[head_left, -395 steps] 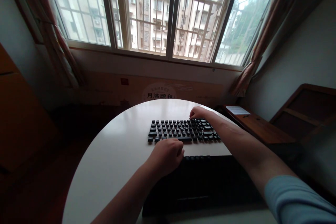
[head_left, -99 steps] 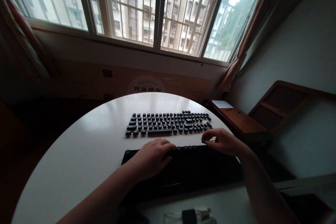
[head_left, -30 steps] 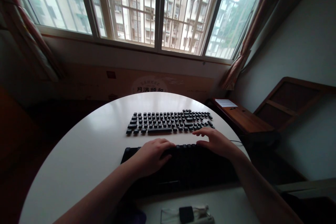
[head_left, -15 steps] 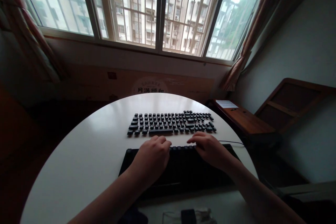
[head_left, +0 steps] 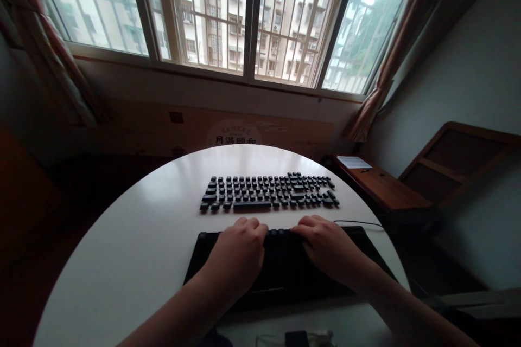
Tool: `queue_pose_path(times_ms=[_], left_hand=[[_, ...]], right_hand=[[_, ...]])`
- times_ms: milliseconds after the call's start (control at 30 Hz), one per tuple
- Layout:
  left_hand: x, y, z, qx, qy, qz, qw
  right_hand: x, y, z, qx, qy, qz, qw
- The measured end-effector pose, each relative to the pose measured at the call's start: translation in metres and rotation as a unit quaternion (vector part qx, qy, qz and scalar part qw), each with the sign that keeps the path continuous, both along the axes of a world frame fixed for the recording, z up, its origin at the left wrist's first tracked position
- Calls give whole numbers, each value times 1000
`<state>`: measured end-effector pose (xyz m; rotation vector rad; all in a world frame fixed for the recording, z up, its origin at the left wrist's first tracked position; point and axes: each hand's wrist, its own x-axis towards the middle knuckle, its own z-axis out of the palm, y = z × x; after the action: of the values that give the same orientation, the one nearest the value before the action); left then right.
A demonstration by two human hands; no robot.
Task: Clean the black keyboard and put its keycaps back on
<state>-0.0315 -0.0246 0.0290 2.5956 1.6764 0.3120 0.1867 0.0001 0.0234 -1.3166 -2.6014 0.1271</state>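
Observation:
A black keyboard (head_left: 280, 282) lies at the near side of the round white table, mostly dark and in shadow. A short row of black keycaps (head_left: 279, 232) shows along its far edge, between my hands. My left hand (head_left: 240, 249) is closed over the far edge, left of that row, its fingertips hidden behind the knuckles. On the right, my right hand (head_left: 325, 241) has its fingers bent together, with the tips at the row's right end. Anything pinched there is too small to make out. Beyond the keyboard, many loose keycaps (head_left: 252, 205) lie in keyboard order.
The white table (head_left: 122, 244) has a curved edge. A thin black cable (head_left: 358, 222) runs off the keyboard's far right. A dark object (head_left: 296, 339) with pale cords sits at the bottom edge. Right of the table stands a wooden chair (head_left: 386, 184) with paper (head_left: 353, 162) on it.
My right hand has come down and nearer, from above the keyboard's far edge to the keycap row. My left hand has barely moved. The view has shifted slightly.

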Motion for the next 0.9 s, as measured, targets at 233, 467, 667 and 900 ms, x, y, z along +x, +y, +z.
queue_pose_path(times_ms=[233, 467, 667, 900], left_hand=[[24, -5, -21, 28, 7, -40, 999], [31, -2, -33, 51, 7, -53, 997], [30, 1, -32, 51, -5, -55, 997], [29, 1, -30, 35, -13, -71, 997]], right_hand=[[-1, -3, 2, -20, -8, -11, 1000], [1, 1, 2, -35, -5, -11, 999], [0, 0, 4, -27, 16, -9, 999], [3, 4, 1, -22, 36, -9, 999]])
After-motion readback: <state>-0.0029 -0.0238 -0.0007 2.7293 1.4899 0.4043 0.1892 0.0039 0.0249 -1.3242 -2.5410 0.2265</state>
